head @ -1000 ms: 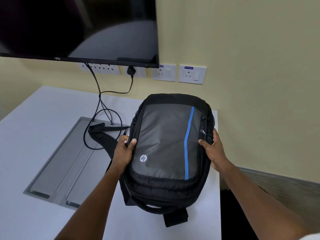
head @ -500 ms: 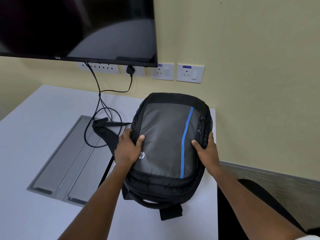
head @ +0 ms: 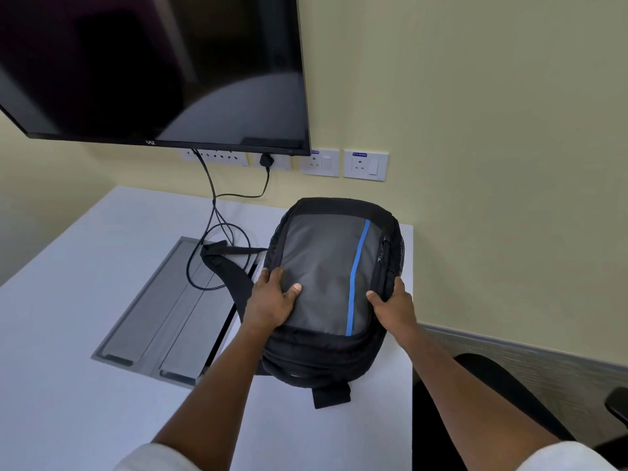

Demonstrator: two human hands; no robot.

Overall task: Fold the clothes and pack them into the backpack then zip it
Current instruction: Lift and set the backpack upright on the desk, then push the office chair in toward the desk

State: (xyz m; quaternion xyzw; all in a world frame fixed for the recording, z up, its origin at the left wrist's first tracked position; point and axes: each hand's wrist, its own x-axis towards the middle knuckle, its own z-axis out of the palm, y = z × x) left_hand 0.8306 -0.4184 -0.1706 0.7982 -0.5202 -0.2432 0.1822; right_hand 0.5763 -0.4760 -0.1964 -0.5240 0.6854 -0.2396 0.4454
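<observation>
A black and grey backpack (head: 323,266) with a blue stripe lies front side up on the white table (head: 68,334), near its right edge. Its front looks closed, and no clothes are in view. My left hand (head: 270,300) grips the bag's left side, thumb laid across the grey front panel and fingers over the edge. My right hand (head: 394,305) grips the right side, thumb on the front and fingers round the side. One shoulder strap (head: 227,273) sticks out to the left of the bag.
A grey cable hatch (head: 163,317) is set into the table left of the bag, with black cables (head: 210,232) looping up to wall sockets (head: 365,164). A dark screen (head: 153,62) hangs above. A black chair (head: 509,385) stands off the table's right edge.
Both hands slid inward and toward me along the bag's sides; my left thumb now covers the logo. The bag lies slightly further from me and flatter.
</observation>
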